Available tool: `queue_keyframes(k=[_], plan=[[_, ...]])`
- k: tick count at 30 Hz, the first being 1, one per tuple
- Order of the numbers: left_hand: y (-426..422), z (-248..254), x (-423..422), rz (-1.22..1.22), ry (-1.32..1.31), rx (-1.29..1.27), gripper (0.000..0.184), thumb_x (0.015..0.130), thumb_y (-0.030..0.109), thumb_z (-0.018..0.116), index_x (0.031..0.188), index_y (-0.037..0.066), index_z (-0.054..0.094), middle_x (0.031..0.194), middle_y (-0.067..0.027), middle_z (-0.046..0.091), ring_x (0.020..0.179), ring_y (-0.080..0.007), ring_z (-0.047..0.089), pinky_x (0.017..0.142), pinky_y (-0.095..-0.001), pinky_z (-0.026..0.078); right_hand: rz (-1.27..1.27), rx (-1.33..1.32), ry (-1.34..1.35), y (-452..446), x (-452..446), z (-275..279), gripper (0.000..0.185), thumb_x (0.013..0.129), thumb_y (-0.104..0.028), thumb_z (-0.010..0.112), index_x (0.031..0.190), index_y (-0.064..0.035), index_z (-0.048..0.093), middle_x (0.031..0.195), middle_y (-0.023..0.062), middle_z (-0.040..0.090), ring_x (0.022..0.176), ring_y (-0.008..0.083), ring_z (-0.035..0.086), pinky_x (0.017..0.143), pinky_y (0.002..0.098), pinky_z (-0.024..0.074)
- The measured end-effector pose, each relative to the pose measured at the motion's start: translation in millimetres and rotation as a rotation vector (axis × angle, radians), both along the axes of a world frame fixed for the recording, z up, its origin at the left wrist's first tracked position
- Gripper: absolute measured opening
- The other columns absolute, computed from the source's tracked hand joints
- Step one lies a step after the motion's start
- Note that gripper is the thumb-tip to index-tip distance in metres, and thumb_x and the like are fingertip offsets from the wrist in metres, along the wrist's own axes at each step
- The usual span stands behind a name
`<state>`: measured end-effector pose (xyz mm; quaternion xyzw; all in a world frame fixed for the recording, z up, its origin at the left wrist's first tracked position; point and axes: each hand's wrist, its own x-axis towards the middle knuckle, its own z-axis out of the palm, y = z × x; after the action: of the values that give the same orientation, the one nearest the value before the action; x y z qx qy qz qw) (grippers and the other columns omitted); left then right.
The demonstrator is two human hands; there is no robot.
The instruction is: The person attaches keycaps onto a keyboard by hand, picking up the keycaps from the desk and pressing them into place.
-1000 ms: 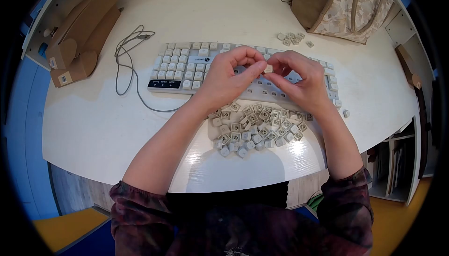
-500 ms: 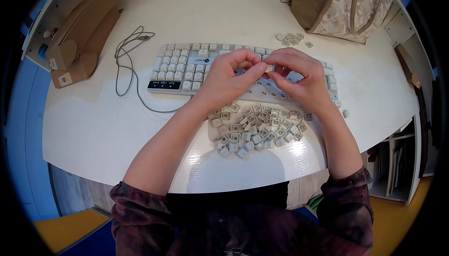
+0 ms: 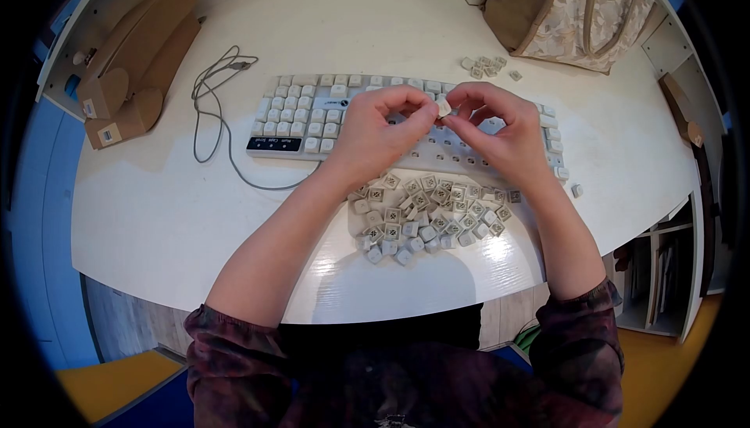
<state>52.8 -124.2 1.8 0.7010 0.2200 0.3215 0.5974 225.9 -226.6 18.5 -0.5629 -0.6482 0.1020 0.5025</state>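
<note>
A small white keycap (image 3: 443,107) is pinched between the fingertips of my left hand (image 3: 380,132) and my right hand (image 3: 504,129). Both hands are closed around it, above the middle of a white keyboard (image 3: 311,146). Keys fill the keyboard's left part, while bare switch spots show in its middle and right part, some hidden behind my hands. Nearer to me, between my forearms, lies a heap of loose keycaps (image 3: 410,229), some upside down with their hollow undersides showing.
Several more keycaps (image 3: 484,66) lie behind the keyboard, and a single one (image 3: 576,190) lies to its right. A grey cable (image 3: 222,119) coils at the left. Cardboard pieces (image 3: 144,53) stand at the back left, a patterned bag (image 3: 574,17) at the back right.
The keycap has turned between my fingertips and shows more of its face. My fingers have shifted slightly around it, with the right fingers a little more spread. The heap looks unchanged.
</note>
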Motion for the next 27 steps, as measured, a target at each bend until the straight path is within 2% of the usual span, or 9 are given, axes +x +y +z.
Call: queue_keyframes(k=[3, 8, 27], plan=[[-1.8, 0.5, 0.8, 0.011, 0.006, 0.045, 0.016, 0.094, 0.015, 0.068, 0.1, 0.001, 0.072, 0.087, -0.0015, 0.071, 0.08, -0.0074, 0.063, 0.073, -0.0225, 0.049, -0.034, 0.025, -0.008, -0.3, -0.2, -2.5, 0.025, 0.078, -0.006, 0.08, 0.101, -0.0026, 0.071, 0.088, 0.0053, 0.072, 0.07, 0.0124, 0.067, 0.064, 0.0253, 0.0545], [-3.2, 1.4, 0.4, 0.024, 0.014, 0.067, 0.019, 0.093, 0.018, 0.07, 0.101, 0.001, 0.076, 0.086, -0.002, 0.073, 0.079, -0.0071, 0.062, 0.071, -0.0234, 0.049, -0.086, 0.069, -0.04, 0.1, -2.1, -3.6, 0.024, 0.077, -0.009, 0.083, 0.097, -0.0028, 0.072, 0.085, 0.0059, 0.072, 0.069, 0.0138, 0.068, 0.062, 0.0257, 0.0539], [-0.8, 1.0, 0.6, -0.043, 0.037, 0.057, 0.022, 0.093, 0.019, 0.069, 0.102, 0.0, 0.076, 0.09, -0.0052, 0.076, 0.085, -0.0088, 0.066, 0.078, -0.0251, 0.052, -0.098, 0.085, -0.135, -0.1, -1.1, 0.2, 0.022, 0.077, -0.007, 0.08, 0.098, -0.0034, 0.073, 0.088, 0.0076, 0.073, 0.069, 0.0157, 0.069, 0.064, 0.027, 0.0556]])
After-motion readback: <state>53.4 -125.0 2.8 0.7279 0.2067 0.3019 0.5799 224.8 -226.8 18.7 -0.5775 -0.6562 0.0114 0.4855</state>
